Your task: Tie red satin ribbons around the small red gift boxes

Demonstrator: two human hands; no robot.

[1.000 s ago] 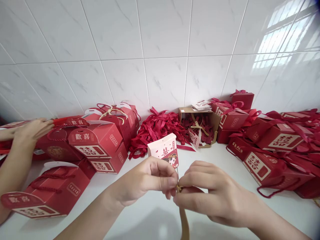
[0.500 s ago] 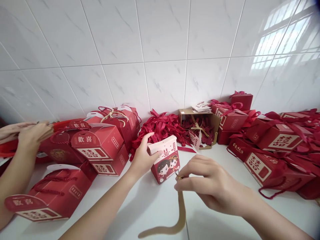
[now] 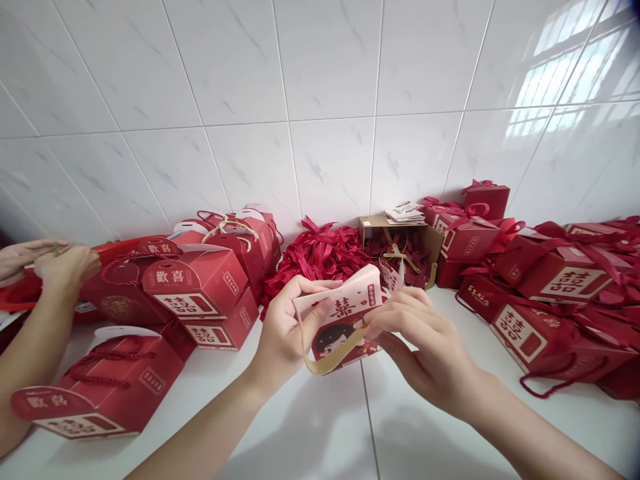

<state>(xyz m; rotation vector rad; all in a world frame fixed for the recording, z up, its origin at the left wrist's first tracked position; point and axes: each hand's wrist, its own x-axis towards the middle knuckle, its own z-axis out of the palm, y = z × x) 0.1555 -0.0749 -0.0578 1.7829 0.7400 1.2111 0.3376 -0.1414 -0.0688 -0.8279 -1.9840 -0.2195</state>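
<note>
My left hand point(image 3: 285, 330) grips a small pink and red gift box point(image 3: 345, 313) with a cartoon couple printed on it, lifted and tilted over the white tiled surface. My right hand point(image 3: 417, 347) pinches one end of a gold ribbon point(image 3: 333, 359) against the front of the box. The ribbon loops down under the box and up towards my left thumb. Both hands meet at the box near the middle of the view.
Red handled gift boxes point(image 3: 193, 287) are stacked at the left, more red boxes with ribbons point(image 3: 545, 280) at the right. A heap of red ribbons point(image 3: 320, 257) and an open cardboard box point(image 3: 400, 250) lie against the wall. Another person's hands point(image 3: 47, 263) work at the far left.
My left hand left the ribbon, took the pink box and lifted it towards me. My right hand brought the gold ribbon up against the box, so the ribbon no longer hangs down.
</note>
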